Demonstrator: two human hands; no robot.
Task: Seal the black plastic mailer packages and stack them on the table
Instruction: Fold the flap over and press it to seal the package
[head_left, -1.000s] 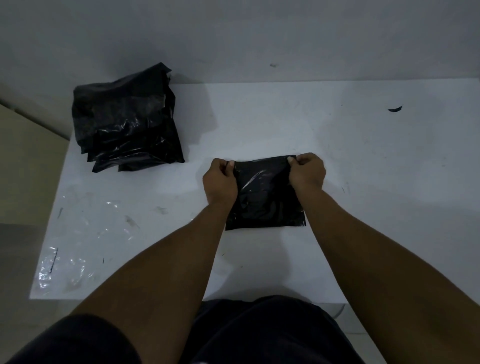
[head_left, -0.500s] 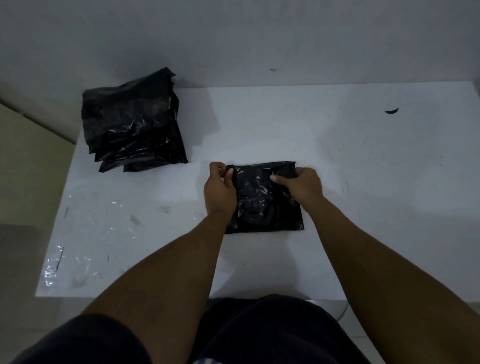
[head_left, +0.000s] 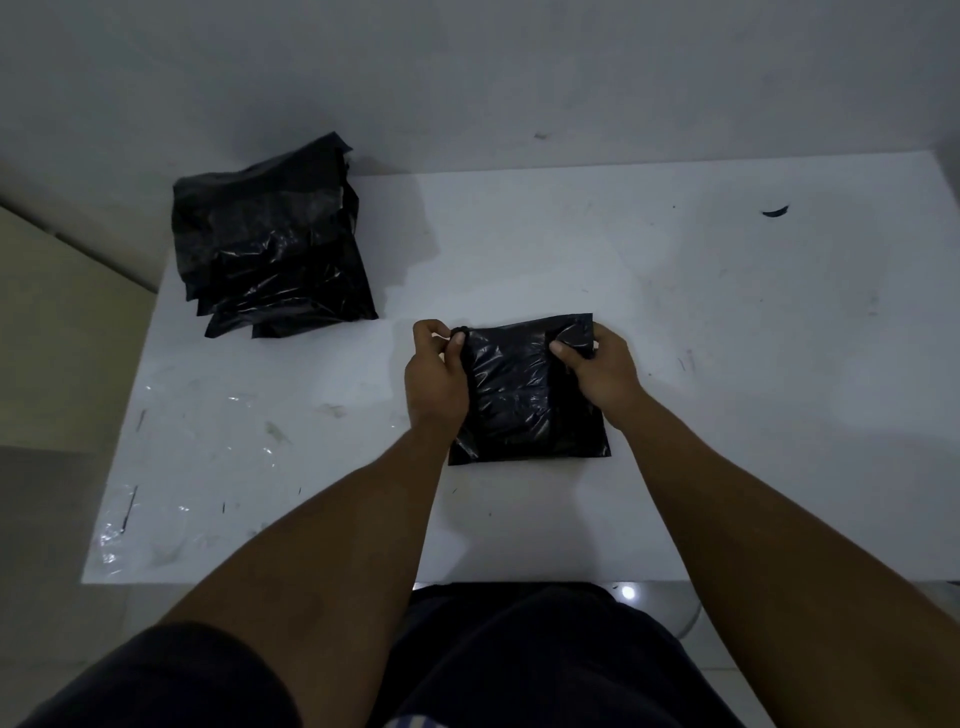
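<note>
A black plastic mailer (head_left: 519, 395) lies flat on the white table (head_left: 727, 364), just in front of me. My left hand (head_left: 434, 374) pinches its top left corner between thumb and fingers. My right hand (head_left: 597, 371) grips the top right corner, thumb laid over the folded flap. A stack of black mailers (head_left: 270, 249) sits at the table's back left corner, apart from both hands.
A small dark scrap (head_left: 775, 211) lies at the back right of the table. Clear plastic film and scuff marks (head_left: 156, 519) cover the front left area. A grey wall stands directly behind the table. My dark-clothed lap is below the front edge.
My right hand has slid back from the middle of the flap to the mailer's top right corner. My left hand stays pinching the top left corner.
</note>
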